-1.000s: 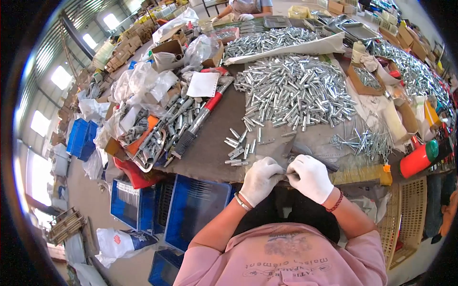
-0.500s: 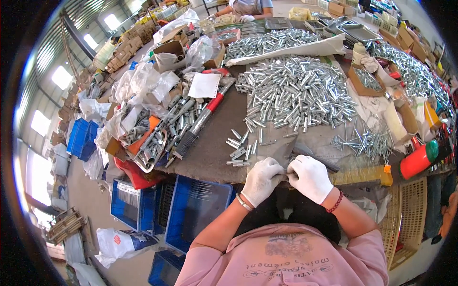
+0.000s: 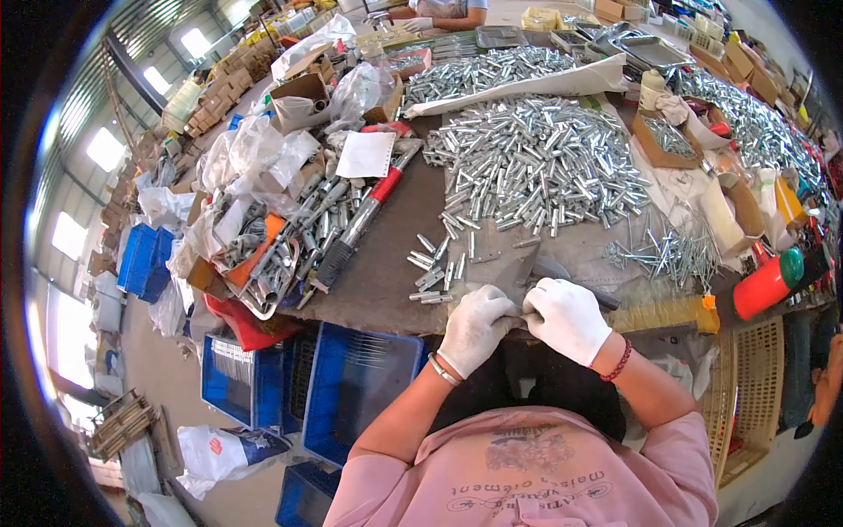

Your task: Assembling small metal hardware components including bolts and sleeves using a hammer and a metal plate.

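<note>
My left hand (image 3: 475, 330) and my right hand (image 3: 566, 320), both in white gloves, meet at the table's front edge. The fingers of each are closed in a pinch, nearly touching. What lies between the fingertips is too small and covered to make out. Just beyond them is a dark grey pointed piece (image 3: 520, 274) on the table. Several loose silvery metal sleeves (image 3: 432, 274) lie left of it, and a large heap of the same sleeves (image 3: 536, 162) spreads farther back. Thin metal pins (image 3: 672, 255) are scattered to the right.
At the left stand a tray of metal parts (image 3: 263, 303) and a red-handled tool (image 3: 378, 198). Blue crates (image 3: 360, 395) sit below the table edge. A red and green cylinder (image 3: 768, 285) lies at the right, above a yellow plastic basket (image 3: 751, 395). Another person (image 3: 443, 13) works opposite.
The table and its contents sit slightly farther left and up in the picture. Both my hands stay pinched together at the table edge with little movement.
</note>
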`<state>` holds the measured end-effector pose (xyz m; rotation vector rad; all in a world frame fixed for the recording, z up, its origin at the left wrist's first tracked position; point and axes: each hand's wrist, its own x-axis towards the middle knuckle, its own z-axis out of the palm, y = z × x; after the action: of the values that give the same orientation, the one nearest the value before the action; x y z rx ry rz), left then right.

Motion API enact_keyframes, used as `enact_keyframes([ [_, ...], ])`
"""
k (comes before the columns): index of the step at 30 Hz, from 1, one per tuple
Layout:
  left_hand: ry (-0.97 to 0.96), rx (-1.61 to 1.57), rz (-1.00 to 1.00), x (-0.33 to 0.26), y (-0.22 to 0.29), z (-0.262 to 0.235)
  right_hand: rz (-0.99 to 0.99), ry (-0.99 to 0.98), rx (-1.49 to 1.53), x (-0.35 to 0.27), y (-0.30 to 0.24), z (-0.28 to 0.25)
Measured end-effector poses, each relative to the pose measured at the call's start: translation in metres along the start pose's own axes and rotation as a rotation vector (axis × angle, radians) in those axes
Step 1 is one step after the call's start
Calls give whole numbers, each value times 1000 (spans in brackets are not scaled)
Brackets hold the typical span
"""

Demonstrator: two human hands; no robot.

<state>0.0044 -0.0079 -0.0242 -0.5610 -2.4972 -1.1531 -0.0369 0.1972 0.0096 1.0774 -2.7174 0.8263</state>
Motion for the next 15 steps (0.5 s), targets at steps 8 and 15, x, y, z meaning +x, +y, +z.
enact_keyframes([
  [8,1,19,10,-1,-9,6,11,17,-21,-1,5,-4],
  [15,-51,-69,-91,7,-14,4,103,16,177,4,19,-8],
])
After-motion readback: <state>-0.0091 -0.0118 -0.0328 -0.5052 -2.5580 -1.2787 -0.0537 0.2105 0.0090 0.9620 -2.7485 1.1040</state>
